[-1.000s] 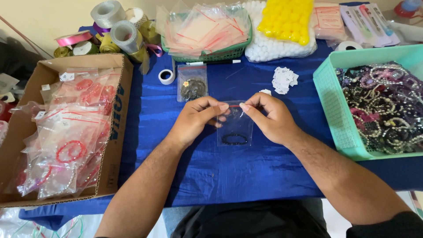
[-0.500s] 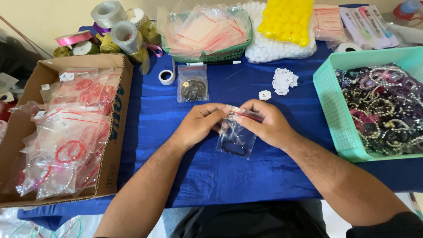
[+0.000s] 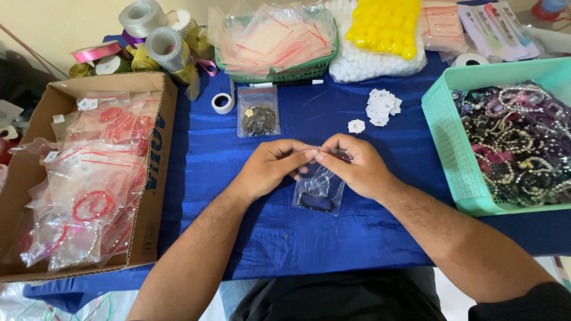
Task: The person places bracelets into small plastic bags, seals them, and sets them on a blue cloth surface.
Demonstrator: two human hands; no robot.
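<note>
1. Head view, nearest: left hand (image 3: pixel 270 166) and right hand (image 3: pixel 357 166), fingertips pinched together on the top edge of a small clear bag (image 3: pixel 320 191).
2. A dark bracelet (image 3: pixel 316 203) lies inside the bag, which rests on the blue tablecloth (image 3: pixel 297 238).
3. Left: cardboard box (image 3: pixel 156 178) of bagged red bracelets.
4. Right: teal basket (image 3: pixel 443 148) of beaded jewellery.
5. Farther: white tags (image 3: pixel 382 107), green basket (image 3: pixel 279 76) of empty bags.
</note>
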